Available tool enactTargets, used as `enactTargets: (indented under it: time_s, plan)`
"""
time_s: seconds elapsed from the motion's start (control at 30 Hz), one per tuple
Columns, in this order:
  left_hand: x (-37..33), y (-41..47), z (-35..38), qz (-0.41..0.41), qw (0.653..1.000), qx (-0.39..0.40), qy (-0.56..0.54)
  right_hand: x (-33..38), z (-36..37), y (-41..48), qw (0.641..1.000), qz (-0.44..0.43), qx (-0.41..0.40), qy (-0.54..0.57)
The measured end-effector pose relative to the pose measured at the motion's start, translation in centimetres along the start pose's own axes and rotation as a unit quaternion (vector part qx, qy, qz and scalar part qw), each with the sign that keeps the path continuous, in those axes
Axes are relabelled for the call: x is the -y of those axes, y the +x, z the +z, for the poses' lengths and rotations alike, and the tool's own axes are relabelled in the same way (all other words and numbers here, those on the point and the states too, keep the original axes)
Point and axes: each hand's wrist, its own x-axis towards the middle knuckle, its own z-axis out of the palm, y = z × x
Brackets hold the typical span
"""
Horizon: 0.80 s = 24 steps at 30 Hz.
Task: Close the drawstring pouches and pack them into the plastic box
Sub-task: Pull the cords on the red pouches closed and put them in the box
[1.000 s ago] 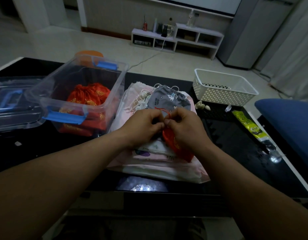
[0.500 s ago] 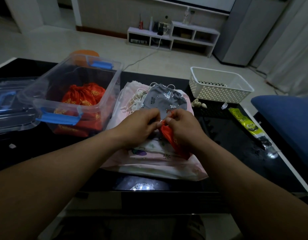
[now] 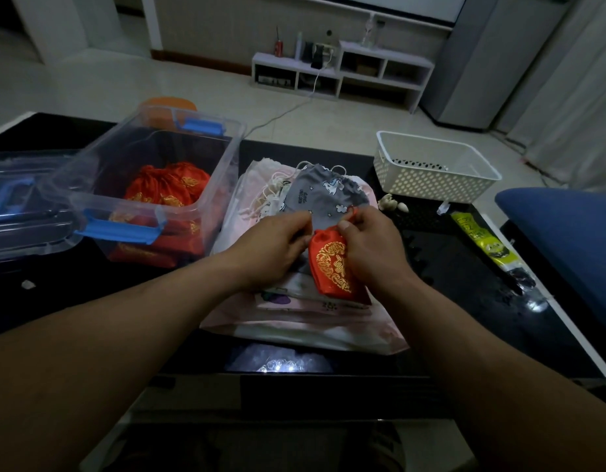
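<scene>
Farthest left on the dark table (image 3: 465,301) lies a clear lid (image 3: 19,206) with a blue handle, set aside so that the plastic box (image 3: 100,178) next to it stands open for packing. Several red pouches (image 3: 168,185) already rest inside the box, their mouths gathered. At centre, a pile of pale fabric bags (image 3: 294,321), topped by a grey drawstring pouch (image 3: 325,195), serves as the working surface.

Above this pile the left hand (image 3: 270,247), fingers curled, pinches at the mouth of a red pouch (image 3: 332,264) bearing a gold emblem. Whether it grips cord or cloth cannot be told. The right hand (image 3: 373,247) pinches the same neck from the other side, thumb on top, with a bit of red cord showing at its fingertips. These opposed grips suggest the cords are being drawn apart to cinch the mouth, which looks nearly shut. This pouch is not yet in the box.

At right stand a white perforated basket (image 3: 431,178) and a yellow packet (image 3: 482,240), with a blue cushion (image 3: 567,240) beyond the table's edge.
</scene>
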Motion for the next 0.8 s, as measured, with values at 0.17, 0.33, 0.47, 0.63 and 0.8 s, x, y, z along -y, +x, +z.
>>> enactTargets:
  time_s: [0.17,0.33,0.47,0.63,0.8]
  plan:
    - [0.1,0.0,0.1,-0.022,1.0,0.0,-0.007,0.2,0.0,-0.2,1.0,0.003,-0.001,0.02]
    - [-0.6,0.5,0.3,-0.132,0.989,-0.01,-0.064,0.4,0.1,-0.1,0.998,-0.053,0.0,-0.023]
    - [-2.7,0.6,-0.1,-0.249,0.926,-0.038,-0.283,0.6,0.3,-0.1,0.997,-0.071,0.0,-0.029]
    - [-4.0,-0.1,0.3,-0.252,0.924,0.002,-0.289,0.7,0.1,0.3,0.998,-0.058,-0.008,0.011]
    - [-4.0,0.0,-0.4,-0.254,0.923,-0.064,-0.283,0.6,-0.2,0.1,0.995,-0.01,0.018,0.099]
